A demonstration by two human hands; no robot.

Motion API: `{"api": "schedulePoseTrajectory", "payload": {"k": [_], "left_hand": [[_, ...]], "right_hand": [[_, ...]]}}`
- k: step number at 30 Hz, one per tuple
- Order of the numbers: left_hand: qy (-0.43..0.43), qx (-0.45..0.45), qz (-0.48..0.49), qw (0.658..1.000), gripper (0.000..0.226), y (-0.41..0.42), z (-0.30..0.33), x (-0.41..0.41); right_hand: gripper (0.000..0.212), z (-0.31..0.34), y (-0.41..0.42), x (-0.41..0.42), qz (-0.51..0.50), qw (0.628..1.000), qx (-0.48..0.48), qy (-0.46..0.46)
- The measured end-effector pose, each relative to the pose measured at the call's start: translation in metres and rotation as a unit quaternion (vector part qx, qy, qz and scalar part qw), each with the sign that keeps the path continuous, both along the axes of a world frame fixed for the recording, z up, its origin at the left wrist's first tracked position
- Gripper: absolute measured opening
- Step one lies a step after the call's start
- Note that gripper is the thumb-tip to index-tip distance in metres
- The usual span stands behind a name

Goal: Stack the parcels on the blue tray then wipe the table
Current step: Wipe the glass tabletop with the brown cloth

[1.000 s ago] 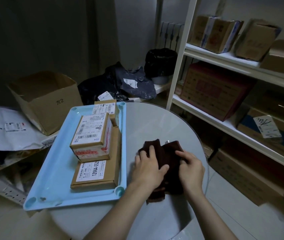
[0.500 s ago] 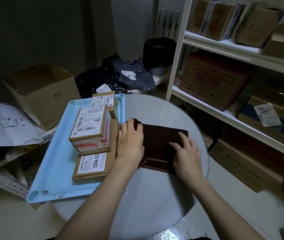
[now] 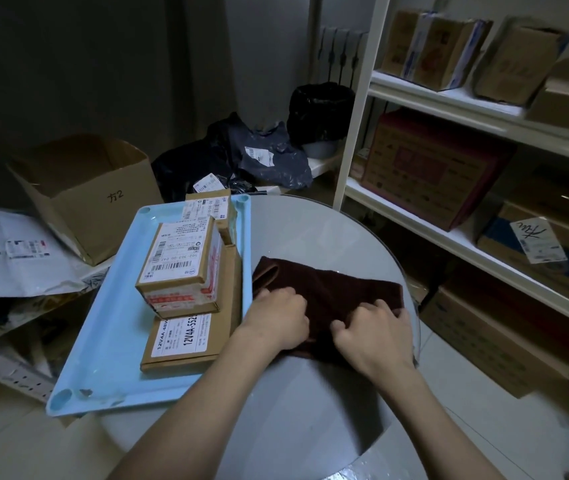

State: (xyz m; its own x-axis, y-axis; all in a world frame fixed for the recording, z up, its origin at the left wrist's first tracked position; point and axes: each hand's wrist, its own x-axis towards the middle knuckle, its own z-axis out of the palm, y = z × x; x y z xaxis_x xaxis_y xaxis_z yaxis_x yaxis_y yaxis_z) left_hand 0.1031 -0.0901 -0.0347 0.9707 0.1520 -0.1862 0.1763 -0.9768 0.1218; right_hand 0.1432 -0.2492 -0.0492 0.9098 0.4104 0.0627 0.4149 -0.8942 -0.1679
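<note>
Sitting at the far left, an open cardboard box (image 3: 85, 192) is resting on a low shelf beside the table, taking no part in the work. Next to it, the blue tray (image 3: 103, 327) is lying on the left part of the round table (image 3: 276, 427), overhanging its edge, and it is carrying the parcels (image 3: 186, 289): a flat box at the bottom, a smaller labelled box stacked on it, and a third box standing at the tray's far end. No parcel is showing on the bare tabletop, so the stacking step is looking finished, and the wiping step is the one in hand.

Just right of the tray, a dark brown cloth (image 3: 331, 292) is lying spread on the table. The left hand (image 3: 277, 320) is curling its fingers down onto the cloth's near left part, bunching the fabric, close beside the tray's rim. The right hand (image 3: 376, 334) is doing the same on the near right part, fingers bent and pinching a fold. Both are gripping the cloth rather than pressing it flat.

Further right, white shelves (image 3: 449, 244) full of cartons are standing clear of the table.

The next move is probably calling for gathering the cloth into a pad and sweeping it across the tabletop, steering clear of the tray.
</note>
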Motion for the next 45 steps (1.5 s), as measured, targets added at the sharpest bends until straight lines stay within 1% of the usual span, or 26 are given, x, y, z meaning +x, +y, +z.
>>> {"api": "schedulePoseTrajectory", "payload": {"k": [1, 2, 3, 4, 5, 6, 8, 10, 12, 14, 16, 18, 20, 22, 25, 27, 29, 30, 31, 33, 34, 36, 38, 41, 45], "left_hand": [[0.017, -0.046, 0.004, 0.999, 0.026, 0.000, 0.004, -0.001], [0.021, -0.071, 0.009, 0.997, 0.022, -0.001, 0.007, -0.003], [0.010, -0.081, 0.012, 0.997, 0.019, 0.001, 0.010, -0.003], [-0.004, -0.092, 0.012, 0.996, 0.018, 0.002, 0.011, -0.006], [-0.024, -0.105, 0.012, 0.994, 0.020, 0.005, 0.010, -0.008], [-0.055, -0.117, 0.016, 0.991, 0.023, 0.007, 0.009, -0.010], [-0.110, -0.142, 0.026, 0.983, 0.025, 0.012, 0.013, -0.009], [-0.160, -0.161, 0.041, 0.973, 0.024, 0.018, 0.016, -0.009], [-0.195, -0.178, 0.052, 0.963, 0.026, 0.021, 0.017, -0.015], [-0.236, -0.199, 0.045, 0.950, 0.028, 0.025, 0.016, -0.026], [-0.269, -0.211, 0.043, 0.939, 0.028, 0.031, 0.014, -0.039], [-0.281, -0.219, 0.040, 0.933, 0.026, 0.038, 0.011, -0.050], [-0.283, -0.244, 0.043, 0.927, 0.024, 0.043, 0.010, -0.052], [-0.280, -0.271, 0.066, 0.919, 0.022, 0.046, 0.009, -0.049], [-0.274, -0.288, 0.072, 0.915, 0.023, 0.049, 0.005, -0.046], [-0.260, -0.300, 0.080, 0.914, 0.026, 0.049, 0.001, -0.048], [-0.248, -0.297, 0.079, 0.919, 0.028, 0.046, -0.002, -0.049], [-0.247, -0.292, 0.075, 0.921, 0.029, 0.044, -0.002, -0.051], [-0.250, -0.290, 0.071, 0.921, 0.028, 0.044, -0.001, -0.052], [-0.260, -0.284, 0.066, 0.921, 0.026, 0.044, 0.001, -0.052], [-0.263, -0.280, 0.062, 0.921, 0.025, 0.044, 0.002, -0.052], [-0.261, -0.266, 0.040, 0.927, 0.026, 0.044, 0.002, -0.052], [-0.262, -0.235, 0.000, 0.936, 0.027, 0.046, -0.001, -0.056], [-0.298, -0.154, -0.079, 0.939, 0.027, 0.055, -0.012, -0.068], [-0.297, -0.135, -0.127, 0.937, 0.029, 0.065, -0.032, -0.068]], "right_hand": [[0.043, -0.001, 0.009, 0.002, 0.029, 0.999, 0.032, -0.015], [0.046, -0.006, 0.014, 0.004, 0.051, 0.997, 0.047, -0.020], [0.047, -0.012, 0.019, 0.009, 0.068, 0.997, 0.042, -0.006], [0.050, -0.022, 0.022, 0.010, 0.072, 0.997, 0.012, 0.028], [0.055, -0.033, 0.027, 0.011, 0.069, 0.996, -0.020, 0.060], [0.057, -0.044, 0.031, 0.011, 0.066, 0.995, -0.028, 0.067], [0.061, -0.052, 0.043, 0.008, 0.080, 0.995, -0.017, 0.050], [0.065, -0.055, 0.053, 0.001, 0.133, 0.989, -0.034, 0.047], [0.060, -0.060, 0.050, -0.004, 0.188, 0.980, -0.041, 0.055], [0.055, -0.058, 0.036, 0.006, 0.180, 0.982, -0.034, 0.047], [0.057, -0.058, 0.025, 0.027, 0.110, 0.992, -0.040, 0.040], [0.060, -0.057, 0.030, 0.044, 0.029, 0.997, -0.047, 0.060], [0.061, -0.054, 0.051, 0.047, -0.008, 0.995, -0.038, 0.090], [0.062, -0.052, 0.077, 0.038, 0.022, 0.994, -0.049, 0.092], [0.062, -0.052, 0.097, 0.004, 0.107, 0.989, -0.069, 0.080], [0.061, -0.054, 0.090, -0.015, 0.119, 0.988, -0.058, 0.074], [0.061, -0.061, 0.069, -0.023, 0.101, 0.993, -0.043, 0.051], [0.061, -0.063, 0.056, -0.023, 0.084, 0.994, -0.032, 0.062], [0.060, -0.060, 0.043, -0.021, 0.057, 0.995, -0.019, 0.074], [0.058, -0.056, 0.023, -0.005, 0.002, 0.998, -0.034, 0.061], [0.059, -0.053, 0.019, 0.005, -0.023, 0.997, -0.032, 0.073], [0.061, -0.053, 0.027, 0.027, -0.064, 0.993, -0.032, 0.092], [0.063, -0.052, 0.052, 0.040, -0.086, 0.990, -0.025, 0.106], [0.064, -0.055, 0.084, 0.042, -0.053, 0.993, -0.036, 0.099], [0.059, -0.058, 0.089, 0.008, 0.059, 0.995, -0.025, 0.072]]}}
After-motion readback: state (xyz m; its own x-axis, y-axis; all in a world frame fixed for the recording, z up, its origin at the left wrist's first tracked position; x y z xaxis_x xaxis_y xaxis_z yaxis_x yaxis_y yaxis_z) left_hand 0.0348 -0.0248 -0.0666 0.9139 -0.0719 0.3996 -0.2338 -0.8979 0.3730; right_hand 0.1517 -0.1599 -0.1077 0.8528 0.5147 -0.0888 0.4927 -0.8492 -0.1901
